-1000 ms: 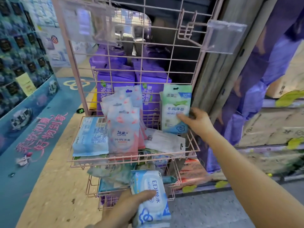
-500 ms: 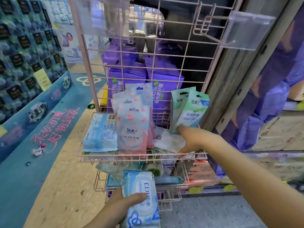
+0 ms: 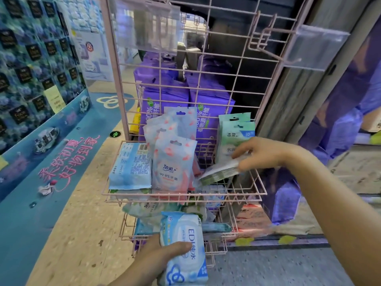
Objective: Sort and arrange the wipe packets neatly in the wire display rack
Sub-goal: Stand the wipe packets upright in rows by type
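Two bare hands work at a pink wire display rack (image 3: 208, 195). Nearest, the left hand (image 3: 152, 258) has its thumb clamped across a blue and white packet (image 3: 185, 247) printed "EDI", held in front of the lower basket (image 3: 177, 237), where pale green packets (image 3: 148, 209) lie jumbled. Above, the right hand (image 3: 261, 153) pinches a flat white packet (image 3: 218, 172) by its edge, tilted, over the right side of the upper basket (image 3: 185, 196); bare wire floor shows beneath it. To its left stand pink-patterned packets (image 3: 174, 164) marked "99.9%" and, leftmost, a light blue packet (image 3: 131, 165) showing its barcode side. Behind the right hand, green packets (image 3: 233, 133) stand upright against the back grid, one marked "10". Purple packs (image 3: 162, 100) reading "100%" sit beyond the grid. Clear label holders (image 3: 315, 49) jut from the top wires.
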The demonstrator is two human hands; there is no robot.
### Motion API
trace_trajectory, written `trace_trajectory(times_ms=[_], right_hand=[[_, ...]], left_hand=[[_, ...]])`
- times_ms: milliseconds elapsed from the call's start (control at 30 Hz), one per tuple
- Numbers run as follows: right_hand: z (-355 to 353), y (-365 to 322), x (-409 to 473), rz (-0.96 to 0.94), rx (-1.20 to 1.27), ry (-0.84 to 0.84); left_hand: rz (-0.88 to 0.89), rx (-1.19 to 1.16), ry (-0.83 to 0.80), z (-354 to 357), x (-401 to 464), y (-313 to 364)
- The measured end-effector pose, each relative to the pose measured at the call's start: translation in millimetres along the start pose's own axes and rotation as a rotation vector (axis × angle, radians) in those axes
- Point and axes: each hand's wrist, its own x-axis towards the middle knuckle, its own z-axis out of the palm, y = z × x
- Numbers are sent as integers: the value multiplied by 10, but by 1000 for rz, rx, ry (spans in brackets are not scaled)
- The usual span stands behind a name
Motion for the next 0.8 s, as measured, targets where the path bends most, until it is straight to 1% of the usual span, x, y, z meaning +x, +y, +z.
trace_trajectory(times_ms=[67, 133, 233, 267, 300, 400, 467, 567, 633, 733, 800], right_hand=[[-141, -2, -106, 43, 57, 14], [-266, 9, -142, 105, 49, 85], [-274, 50, -26, 188, -47, 354], [-216, 73, 46, 185, -68, 424], [-136, 108, 122, 164, -44, 458], [71, 213, 252, 95, 160, 425], [114, 262, 258, 72, 355, 451], [180, 313, 235, 34, 644, 446], [163, 330, 199, -33, 783, 519], [50, 389, 120, -93, 1027, 668], [40, 445, 81, -66, 1069, 712]], left_hand=[[-5, 17, -27, 18, 19, -3], [-6, 27, -35, 30, 30, -13], [16, 46, -10, 66, 57, -24], [21, 48, 0, 81, 67, -25], [26, 51, 8, 99, 73, -24], [28, 37, -1, 158, 71, -6], [22, 20, -16, 173, 63, 1], [15, 17, -28, 153, 75, -13], [11, 6, -31, 138, 106, -19], [19, -20, 6, 142, 182, -41], [9, -52, 37, 174, 244, -67]])
